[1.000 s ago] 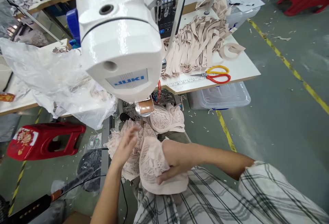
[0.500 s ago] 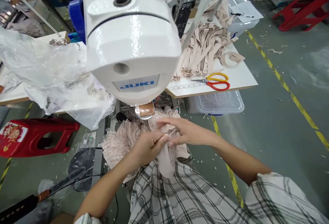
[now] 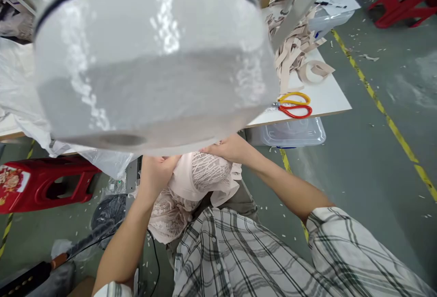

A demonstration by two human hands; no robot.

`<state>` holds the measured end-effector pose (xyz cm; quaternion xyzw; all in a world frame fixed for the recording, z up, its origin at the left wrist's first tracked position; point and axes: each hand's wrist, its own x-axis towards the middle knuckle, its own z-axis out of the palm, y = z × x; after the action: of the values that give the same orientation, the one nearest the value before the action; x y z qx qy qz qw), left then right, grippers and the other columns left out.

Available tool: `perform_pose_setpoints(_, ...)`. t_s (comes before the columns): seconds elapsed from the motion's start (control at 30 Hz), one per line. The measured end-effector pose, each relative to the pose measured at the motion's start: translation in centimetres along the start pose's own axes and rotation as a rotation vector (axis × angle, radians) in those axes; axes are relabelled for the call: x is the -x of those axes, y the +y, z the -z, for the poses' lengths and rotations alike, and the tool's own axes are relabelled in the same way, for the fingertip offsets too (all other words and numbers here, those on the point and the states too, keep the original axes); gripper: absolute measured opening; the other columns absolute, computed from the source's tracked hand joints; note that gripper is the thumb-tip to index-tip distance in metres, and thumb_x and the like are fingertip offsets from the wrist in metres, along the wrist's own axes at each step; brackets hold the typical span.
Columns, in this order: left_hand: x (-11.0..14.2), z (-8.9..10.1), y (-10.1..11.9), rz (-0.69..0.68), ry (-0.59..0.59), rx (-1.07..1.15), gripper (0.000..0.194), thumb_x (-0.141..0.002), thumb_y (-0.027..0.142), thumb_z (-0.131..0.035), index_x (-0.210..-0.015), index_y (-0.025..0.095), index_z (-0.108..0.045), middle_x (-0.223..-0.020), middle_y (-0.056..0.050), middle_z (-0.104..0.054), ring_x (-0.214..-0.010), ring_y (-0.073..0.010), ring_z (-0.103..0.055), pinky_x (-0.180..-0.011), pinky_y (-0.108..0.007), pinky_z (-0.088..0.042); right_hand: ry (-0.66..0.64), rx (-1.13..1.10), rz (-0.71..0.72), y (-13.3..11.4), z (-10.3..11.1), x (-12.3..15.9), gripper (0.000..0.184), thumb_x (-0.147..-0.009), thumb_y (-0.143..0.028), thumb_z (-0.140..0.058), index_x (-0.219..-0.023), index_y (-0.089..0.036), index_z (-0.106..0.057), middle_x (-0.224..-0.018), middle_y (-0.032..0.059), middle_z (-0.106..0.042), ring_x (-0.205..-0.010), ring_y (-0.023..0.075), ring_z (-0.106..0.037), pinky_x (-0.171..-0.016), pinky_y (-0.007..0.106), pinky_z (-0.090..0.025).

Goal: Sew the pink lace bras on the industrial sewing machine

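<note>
Grip is pinched in both hands: left hand and right hand hold the bra, fingers partly hidden. Beyond looms the machine, then the desk. The bra is over the lap; scissors lie near the desk's edge.

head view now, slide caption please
Left hand and right hand hold a pale-pink lace garment, partly hidden by a rounded white machine head.

Head cam sitting above plaid shirt, facing forward and down at left hand and right hand. White machine head looming nearest lens, above hands, partly blocking them; floor showing farther off.
</note>
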<state>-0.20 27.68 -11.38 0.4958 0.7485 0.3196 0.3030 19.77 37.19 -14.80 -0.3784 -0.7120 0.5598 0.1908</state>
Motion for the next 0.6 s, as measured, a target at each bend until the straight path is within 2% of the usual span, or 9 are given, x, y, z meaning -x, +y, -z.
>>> perform_pose_setpoints(0.13,-0.5,0.0,-0.5,-0.029,0.064,-0.074,0.032,-0.077,0.035,-0.069,-0.055,0.023,-0.049,-0.045,0.003,-0.040,-0.056,-0.0151,-0.046,-0.049,-0.024,-0.034,-0.005,-0.010,0.019,0.5,0.2,-0.8,0.046,-0.081,-0.062,-0.069,-0.067,-0.019,-0.064,-0.069,0.0001,-0.061,-0.074,0.0175,-0.060,-0.078,0.033,-0.048)
perform_pose_setpoints(0.27,-0.5,0.0,-0.6,-0.051,0.059,-0.097,0.028,-0.077,0.033,-0.067,-0.057,0.024,-0.050,-0.046,0.003,-0.039,-0.055,-0.0157,-0.044,-0.049,-0.025,-0.034,0.001,0.014,0.036,0.7,0.4,-1.1,0.044,-0.083,-0.061,-0.069,-0.071,-0.019,-0.066,-0.071,0.0005,-0.062,-0.081,0.0198,-0.063,-0.085,0.036,-0.049)
perform_pose_setpoints(0.37,-0.4,0.1,-0.4,-0.062,0.052,-0.096,0.033,-0.078,0.034,-0.067,-0.054,0.024,-0.047,-0.044,0.004,-0.036,-0.053,-0.0152,-0.042,-0.048,-0.025,-0.034,0.015,-0.038,0.055,2.1,0.1,-1.0,0.045,-0.081,-0.063,-0.070,-0.085,-0.019,-0.070,-0.082,0.0024,-0.067,-0.091,0.0227,-0.065,-0.091,0.039,-0.050)
perform_pose_setpoints(0.43,-0.4,0.3,-0.2,-0.063,0.051,-0.104,0.039,-0.078,0.034,-0.067,-0.051,0.024,-0.041,-0.041,0.004,-0.032,-0.050,-0.0139,-0.038,-0.046,-0.025,-0.032,0.016,-0.149,0.051,3.9,-0.6,-0.7,0.058,-0.077,-0.069,-0.072,-0.105,-0.018,-0.069,-0.096,0.0054,-0.070,-0.096,0.0248,-0.066,-0.093,0.041,-0.051)
perform_pose_setpoints(0.5,-0.4,0.7,0.0,-0.053,0.036,-0.116,0.044,-0.078,0.034,-0.066,-0.048,0.024,-0.035,-0.040,0.005,-0.027,-0.047,-0.0119,-0.033,-0.045,-0.024,-0.028,-0.070,-0.274,0.053,6.0,-1.5,-0.1,0.084,-0.069,-0.076,-0.073,-0.128,-0.018,-0.061,-0.119,0.0114,-0.068,-0.108,0.0286,-0.065,-0.098,0.045,-0.050)
perform_pose_setpoints(0.53,-0.4,0.9,0.1,-0.048,0.023,-0.122,0.045,-0.079,0.033,-0.065,-0.048,0.024,-0.033,-0.040,0.005,-0.026,-0.046,-0.0109,-0.030,-0.044,-0.024,-0.026,-0.152,-0.313,0.062,7.1,-2.0,0.2,0.094,-0.066,-0.078,-0.074,-0.137,-0.018,-0.055,-0.131,0.0141,-0.063,-0.117,0.0306,-0.062,-0.102,0.046,-0.048)
perform_pose_setpoints(0.6,-0.4,1.2,0.1,-0.057,0.003,-0.123,0.043,-0.080,0.031,-0.062,-0.049,0.022,-0.034,-0.043,0.005,-0.031,-0.048,-0.0099,-0.032,-0.046,-0.023,-0.027,-0.340,-0.317,0.070,9.0,-2.7,0.9,0.101,-0.065,-0.073,-0.079,-0.145,-0.019,-0.048,-0.144,0.0161,-0.055,-0.129,0.0323,-0.055,-0.111,0.047,-0.042)
